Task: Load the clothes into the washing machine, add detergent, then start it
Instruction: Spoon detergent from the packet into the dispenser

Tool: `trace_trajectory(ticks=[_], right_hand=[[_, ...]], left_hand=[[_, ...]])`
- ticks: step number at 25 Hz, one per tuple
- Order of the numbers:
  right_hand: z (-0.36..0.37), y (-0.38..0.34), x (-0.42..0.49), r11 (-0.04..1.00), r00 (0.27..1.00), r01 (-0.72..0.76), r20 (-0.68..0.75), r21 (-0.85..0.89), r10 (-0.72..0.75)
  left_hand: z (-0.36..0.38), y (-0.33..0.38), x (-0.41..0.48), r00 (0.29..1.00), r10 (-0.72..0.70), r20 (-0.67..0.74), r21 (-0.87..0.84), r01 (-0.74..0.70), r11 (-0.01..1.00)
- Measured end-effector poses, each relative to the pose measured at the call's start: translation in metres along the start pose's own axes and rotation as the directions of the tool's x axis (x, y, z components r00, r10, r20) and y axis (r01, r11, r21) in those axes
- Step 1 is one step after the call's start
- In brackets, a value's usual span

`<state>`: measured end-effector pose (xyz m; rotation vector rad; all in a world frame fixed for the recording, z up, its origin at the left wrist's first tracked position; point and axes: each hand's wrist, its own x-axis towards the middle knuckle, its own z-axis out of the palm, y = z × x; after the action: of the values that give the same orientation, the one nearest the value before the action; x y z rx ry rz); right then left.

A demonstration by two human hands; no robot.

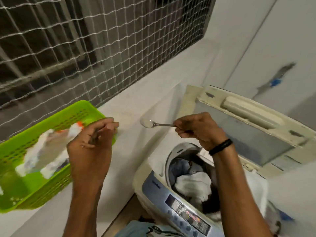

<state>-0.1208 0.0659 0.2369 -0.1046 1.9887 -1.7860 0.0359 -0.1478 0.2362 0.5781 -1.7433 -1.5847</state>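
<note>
A top-loading washing machine stands at the lower right with its lid raised. Blue, white and dark clothes lie in its drum. My right hand grips the handle of a metal spoon whose bowl carries white detergent powder, held to the left of the drum over the white ledge. My left hand hovers with loosely curled fingers over the rim of a green basket. A white detergent packet with orange marks lies in the basket. The left hand's fingertips are blurred.
The basket sits on a white ledge below a netted window grille. A control panel with buttons faces me at the machine's front. White wall and cabinet doors stand behind the lid.
</note>
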Motion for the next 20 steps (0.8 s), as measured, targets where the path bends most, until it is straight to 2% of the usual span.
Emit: trace_trajectory(ticks=[4,8,12,16,18,20], right_hand=[[-0.075,0.059,-0.008,0.994,0.964,-0.065,-0.253,0.093,0.087],[-0.138,0.128,-0.017,0.991,0.887,-0.125,-0.442,0.05,0.135],[-0.182,0.2,-0.007,0.959,0.73,-0.284,-0.645,0.016,0.227],[-0.183,0.24,0.012,0.891,0.599,-0.453,-0.75,-0.027,0.281],[-0.17,0.248,0.02,0.88,0.591,-0.461,-0.779,-0.112,0.211],[-0.158,0.26,0.028,0.85,0.651,-0.445,-0.754,-0.281,0.091]], left_hand=[[0.067,-0.035,-0.006,0.966,-0.05,0.253,0.1,0.026,0.995],[0.142,-0.089,-0.016,0.878,-0.19,0.439,0.246,0.086,0.965],[0.22,-0.148,-0.042,0.736,-0.32,0.597,0.469,0.003,0.883],[0.278,-0.206,-0.07,0.559,-0.415,0.718,0.569,-0.129,0.812],[0.299,-0.236,-0.078,0.47,-0.485,0.738,0.617,-0.178,0.767],[0.314,-0.263,-0.082,0.401,-0.536,0.743,0.647,-0.223,0.729]])
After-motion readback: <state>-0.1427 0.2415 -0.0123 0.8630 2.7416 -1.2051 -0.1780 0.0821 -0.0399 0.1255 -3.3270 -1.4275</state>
